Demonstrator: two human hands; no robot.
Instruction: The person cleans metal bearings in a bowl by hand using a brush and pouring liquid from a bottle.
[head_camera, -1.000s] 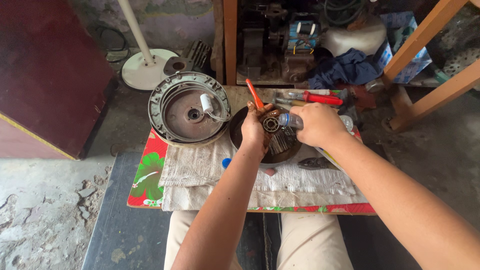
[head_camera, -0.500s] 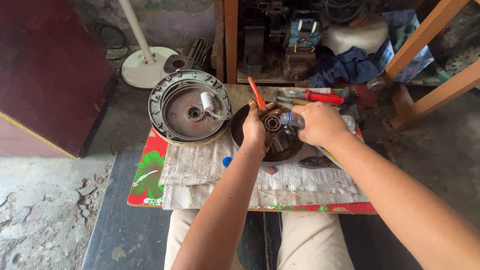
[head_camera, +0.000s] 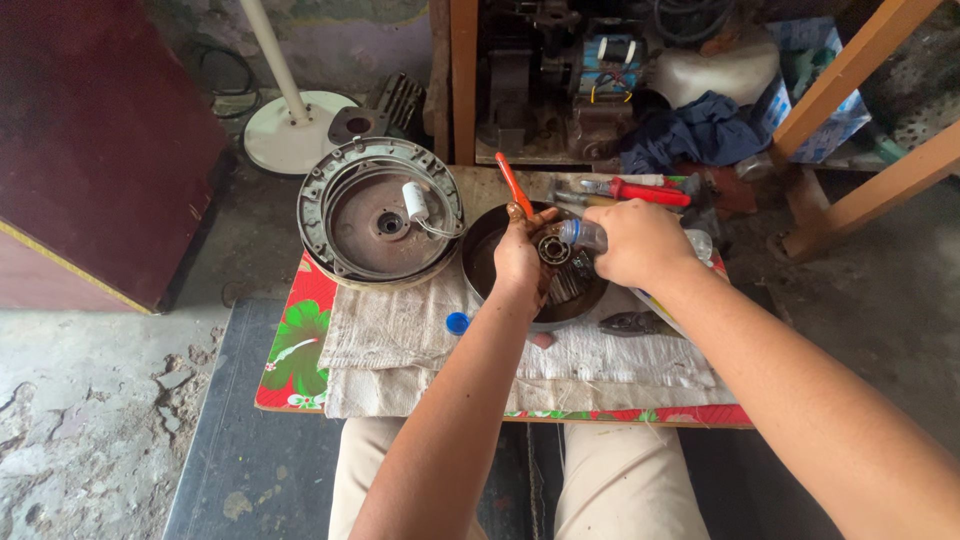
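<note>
Bearing sits in fingertips of left hand, over dark round pan on bench w/ cloth. Right hand wraps a small clear bottle, nozzle tipped at bearing, just beside left hand. Grey motor cover lies left of both hands; red-handled tool just beyond right hand.

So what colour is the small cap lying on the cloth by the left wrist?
Blue. The cap shows clearly in the head view, on the pale cloth.

Both arms reach forward, left hand and right hand curled close together.
</note>
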